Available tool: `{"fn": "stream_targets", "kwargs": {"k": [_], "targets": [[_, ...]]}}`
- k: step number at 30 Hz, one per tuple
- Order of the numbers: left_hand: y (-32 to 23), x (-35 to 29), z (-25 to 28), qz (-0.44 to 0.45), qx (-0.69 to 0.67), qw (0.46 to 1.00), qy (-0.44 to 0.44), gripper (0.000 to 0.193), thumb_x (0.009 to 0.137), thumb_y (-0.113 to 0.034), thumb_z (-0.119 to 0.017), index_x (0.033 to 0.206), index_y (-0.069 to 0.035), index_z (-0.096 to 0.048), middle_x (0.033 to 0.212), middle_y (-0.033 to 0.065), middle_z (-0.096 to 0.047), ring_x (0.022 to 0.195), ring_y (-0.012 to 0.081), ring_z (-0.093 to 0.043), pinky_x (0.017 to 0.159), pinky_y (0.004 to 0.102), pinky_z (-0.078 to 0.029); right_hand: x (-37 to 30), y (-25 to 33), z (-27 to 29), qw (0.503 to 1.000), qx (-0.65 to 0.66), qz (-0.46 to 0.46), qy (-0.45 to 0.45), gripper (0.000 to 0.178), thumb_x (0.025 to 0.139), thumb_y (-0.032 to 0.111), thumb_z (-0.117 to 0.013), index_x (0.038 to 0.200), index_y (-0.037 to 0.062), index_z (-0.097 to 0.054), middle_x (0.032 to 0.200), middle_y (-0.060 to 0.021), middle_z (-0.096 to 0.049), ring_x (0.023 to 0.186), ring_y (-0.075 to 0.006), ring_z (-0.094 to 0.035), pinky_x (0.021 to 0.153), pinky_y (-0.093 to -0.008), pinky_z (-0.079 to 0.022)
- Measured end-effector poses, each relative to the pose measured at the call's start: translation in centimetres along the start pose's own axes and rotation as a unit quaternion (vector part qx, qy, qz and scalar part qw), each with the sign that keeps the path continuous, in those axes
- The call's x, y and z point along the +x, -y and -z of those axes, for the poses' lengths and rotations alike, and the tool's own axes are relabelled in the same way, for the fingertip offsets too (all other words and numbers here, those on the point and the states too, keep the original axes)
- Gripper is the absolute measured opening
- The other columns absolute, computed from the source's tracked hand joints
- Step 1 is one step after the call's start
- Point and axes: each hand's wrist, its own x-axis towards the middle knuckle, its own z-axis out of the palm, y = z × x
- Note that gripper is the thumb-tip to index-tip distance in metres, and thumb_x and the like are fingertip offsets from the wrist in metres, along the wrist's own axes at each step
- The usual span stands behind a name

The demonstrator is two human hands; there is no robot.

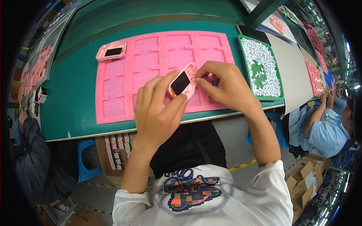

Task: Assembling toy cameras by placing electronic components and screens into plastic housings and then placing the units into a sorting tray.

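My left hand (154, 103) is closed around a pink handheld game console shell (190, 89) with a black screen, holding it tilted above the pink foam tray (99, 94). My right hand (230, 84) is closed in a pinch at the shell's right end. Whatever lies between those fingertips is too small to make out. A small dark, shiny thing (215, 82) shows under the right hand's curled fingers; I cannot tell what it is. Another pink console shell (101, 54) with a black screen rests on the tray's far left corner.
To the right stands a green tray (244, 64) of small white parts (260, 47). The green table (56, 113) ends just in front of me. A box of parts (113, 154) sits below its edge. People work on both sides, one in a light blue shirt (320, 130).
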Motion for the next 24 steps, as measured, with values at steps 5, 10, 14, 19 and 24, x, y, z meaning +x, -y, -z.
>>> {"fn": "stream_targets", "kwargs": {"k": [5, 10, 14, 19, 24], "targets": [[0.1, -0.1, -0.1, 0.001, -0.005, 1.000, -0.004, 0.011, 0.078, -0.009, -0.080, 0.087, -0.009, -0.074, 0.140, 0.0094, -0.064, 0.116, 0.0260, -0.060, 0.092, 0.0371, -0.049, 0.0, 0.1, -0.7, 1.000, -0.002, -0.006, -0.005, 0.006, 0.086, 0.002, -0.073, 0.091, -0.0011, -0.073, 0.077, -0.0070, -0.069, 0.062, -0.0166, -0.053, 0.059, -0.0283, -0.045], [0.0, 0.0, -0.1, 0.000, -0.010, 1.000, 0.001, 0.012, 0.077, -0.009, -0.080, 0.088, -0.009, -0.075, 0.140, 0.0096, -0.064, 0.115, 0.0260, -0.061, 0.093, 0.0365, -0.050, -0.5, -0.2, -1.0, 1.000, -0.003, -0.013, -0.020, 0.006, 0.085, 0.002, -0.072, 0.091, -0.0002, -0.072, 0.080, -0.0069, -0.070, 0.062, -0.0186, -0.054, 0.060, -0.0302, -0.046], [0.1, -0.1, 0.0, -0.001, -0.015, 1.000, 0.005, 0.013, 0.077, -0.008, -0.080, 0.090, -0.008, -0.076, 0.140, 0.0104, -0.064, 0.115, 0.0267, -0.062, 0.093, 0.0370, -0.050, -0.5, -0.1, -0.8, 0.998, -0.050, 0.022, -0.014, 0.008, 0.084, 0.002, -0.072, 0.092, 0.0003, -0.071, 0.081, -0.0072, -0.070, 0.062, -0.0206, -0.055, 0.059, -0.0314, -0.046], [0.4, 0.2, 0.9, 0.036, -0.107, 0.993, 0.023, 0.013, 0.079, -0.005, -0.079, 0.091, -0.008, -0.077, 0.141, 0.0128, -0.063, 0.116, 0.0288, -0.063, 0.096, 0.0381, -0.051, -0.3, -0.1, 0.0, 0.990, -0.107, 0.095, 0.009, 0.011, 0.082, 0.002, -0.071, 0.093, 0.0016, -0.069, 0.082, -0.0069, -0.068, 0.060, -0.0226, -0.054, 0.057, -0.0316, -0.044], [0.7, 0.3, 3.1, 0.081, -0.270, 0.959, 0.044, 0.016, 0.083, -0.003, -0.078, 0.099, -0.005, -0.077, 0.143, 0.0156, -0.061, 0.121, 0.0305, -0.062, 0.100, 0.0394, -0.050, -1.2, 0.7, 1.2, 0.980, -0.105, 0.170, 0.017, 0.012, 0.080, 0.001, -0.071, 0.092, 0.0044, -0.068, 0.080, -0.0048, -0.065, 0.055, -0.0223, -0.050, 0.053, -0.0307, -0.041]]}}
